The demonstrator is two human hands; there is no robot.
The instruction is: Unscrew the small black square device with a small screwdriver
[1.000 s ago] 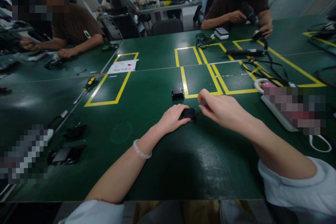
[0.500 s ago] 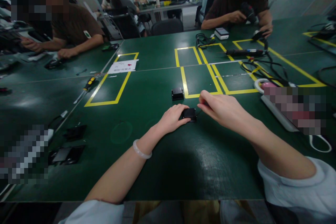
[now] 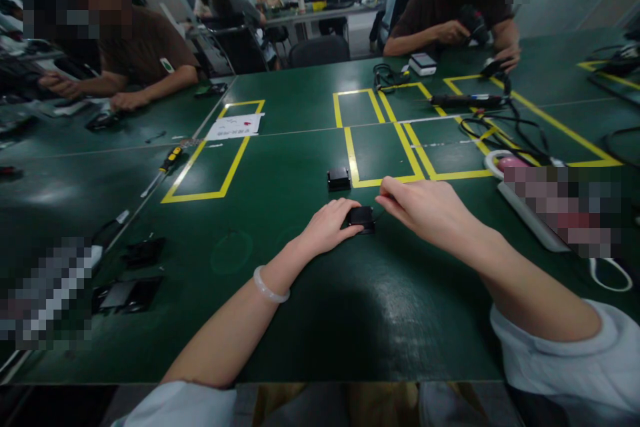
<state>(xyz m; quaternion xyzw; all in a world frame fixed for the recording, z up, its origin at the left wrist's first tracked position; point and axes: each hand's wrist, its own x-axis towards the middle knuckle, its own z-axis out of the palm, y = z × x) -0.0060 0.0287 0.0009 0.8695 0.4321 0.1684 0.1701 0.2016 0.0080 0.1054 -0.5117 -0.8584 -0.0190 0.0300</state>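
Observation:
My left hand is wrapped round the left side of a small black block on the green table, thumb along its near edge and fingers over the far one. Just right of the block, my right hand is closed in a pinch. A thin dark line shows between its fingertips and the block; what the fingers hold is too small to make out. A second small black block lies a little farther off, apart from both hands.
Yellow tape frames mark the green table. A yellow-black screwdriver and dark flat parts lie to the left. At right are black cables and a blurred pink item. Two people sit across, one holding a power tool.
My right hand has shifted very slightly. My left hand and both black blocks stay in place.

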